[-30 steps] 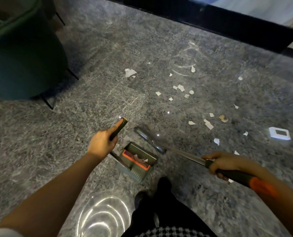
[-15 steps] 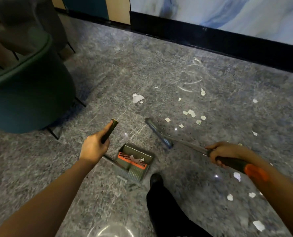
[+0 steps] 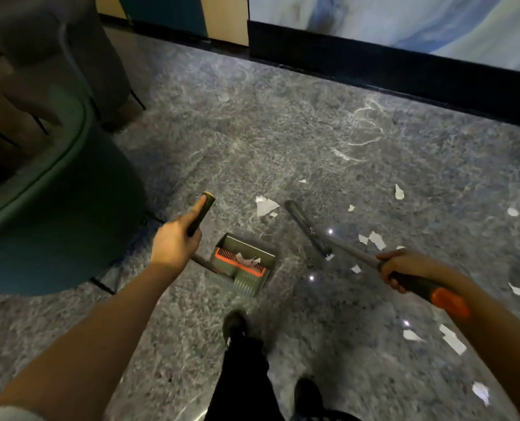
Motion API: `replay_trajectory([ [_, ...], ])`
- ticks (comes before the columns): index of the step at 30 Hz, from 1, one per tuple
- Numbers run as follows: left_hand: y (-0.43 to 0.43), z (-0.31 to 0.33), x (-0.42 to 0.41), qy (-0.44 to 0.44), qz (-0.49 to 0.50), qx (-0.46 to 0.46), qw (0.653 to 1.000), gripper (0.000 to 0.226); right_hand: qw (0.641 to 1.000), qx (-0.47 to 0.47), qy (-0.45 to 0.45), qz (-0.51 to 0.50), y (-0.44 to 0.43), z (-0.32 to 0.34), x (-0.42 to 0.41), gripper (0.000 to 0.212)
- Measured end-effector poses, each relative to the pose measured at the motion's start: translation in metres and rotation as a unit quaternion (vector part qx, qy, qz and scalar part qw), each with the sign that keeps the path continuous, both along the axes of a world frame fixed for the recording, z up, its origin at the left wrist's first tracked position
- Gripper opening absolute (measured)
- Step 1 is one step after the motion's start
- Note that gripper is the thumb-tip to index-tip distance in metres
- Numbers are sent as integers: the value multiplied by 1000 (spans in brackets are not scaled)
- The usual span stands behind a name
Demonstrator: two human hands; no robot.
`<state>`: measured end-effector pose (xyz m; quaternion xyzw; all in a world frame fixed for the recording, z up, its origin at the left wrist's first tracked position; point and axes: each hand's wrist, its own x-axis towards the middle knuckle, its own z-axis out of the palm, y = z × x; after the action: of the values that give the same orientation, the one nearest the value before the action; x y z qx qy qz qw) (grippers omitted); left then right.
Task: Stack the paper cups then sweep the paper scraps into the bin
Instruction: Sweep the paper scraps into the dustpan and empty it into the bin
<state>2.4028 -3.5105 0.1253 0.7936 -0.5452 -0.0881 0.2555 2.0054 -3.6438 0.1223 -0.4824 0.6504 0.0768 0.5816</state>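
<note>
1. Scraps (image 3: 266,206) lie scattered over the floor (image 3: 283,132); a few sit in the dustpan (image 3: 243,262).
2. Left hand (image 3: 175,241) curls round the dustpan handle (image 3: 202,211); right hand (image 3: 404,267) clamps the broom (image 3: 307,227).
3. Sweeping seems barely begun; cups are unseen.

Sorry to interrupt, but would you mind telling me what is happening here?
A person is sweeping up scraps. The left hand grips the handle of the dustpan, which sits on the floor with a few scraps inside. The right hand grips the broom, its head just right of the pan. Many scraps lie scattered, mostly on the right.
</note>
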Motion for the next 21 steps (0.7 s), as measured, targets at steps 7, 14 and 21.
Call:
replay_trajectory([
  [7, -139, -10, 99, -1, -67, 38, 997, 74, 996, 1, 18, -85, -108, -20, 89, 33],
  [14, -236, -30, 158, 27, -132, 28, 991, 73, 996, -37, 45, -72, -179, -34, 176, 27],
  [21, -301, -56, 188, 30, -165, 33, 985, 68, 996, -26, 88, 7, -231, -59, 233, 10],
])
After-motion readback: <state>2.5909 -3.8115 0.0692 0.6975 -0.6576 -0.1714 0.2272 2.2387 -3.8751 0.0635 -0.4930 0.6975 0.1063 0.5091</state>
